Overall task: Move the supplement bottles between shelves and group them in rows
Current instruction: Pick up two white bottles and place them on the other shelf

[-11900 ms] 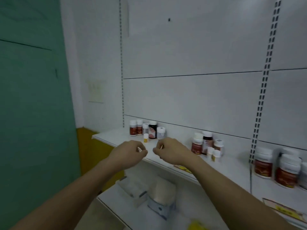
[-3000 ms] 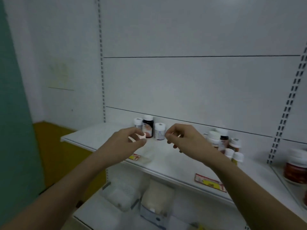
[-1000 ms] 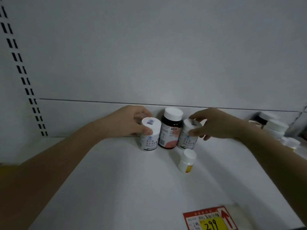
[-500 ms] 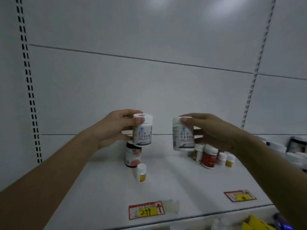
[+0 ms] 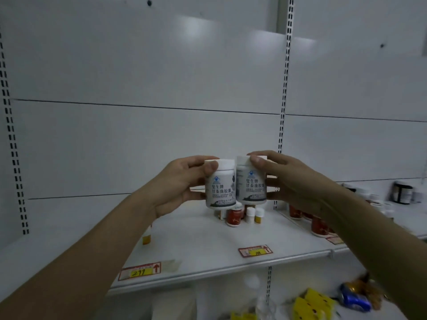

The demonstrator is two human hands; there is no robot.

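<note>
Two white plastic supplement bottles w/ white caps, held side by side, touching, above white shelf (image 5: 208,241) mid-depth. Left hand (image 5: 178,185) grips left bottle (image 5: 220,184); right hand (image 5: 286,179) grips right bottle (image 5: 251,181). Labels: Chinese text, blue logo. Front-edge price tag (image 5: 139,271) reads "299".

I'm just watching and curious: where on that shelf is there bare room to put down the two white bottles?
Bare shelf lies between the 299 price tag and the second price tag, in front of the small bottle cluster. It is crowded around that cluster and among the red-labelled bottles under the right forearm. The left hand and right hand each hold a white bottle.
</note>
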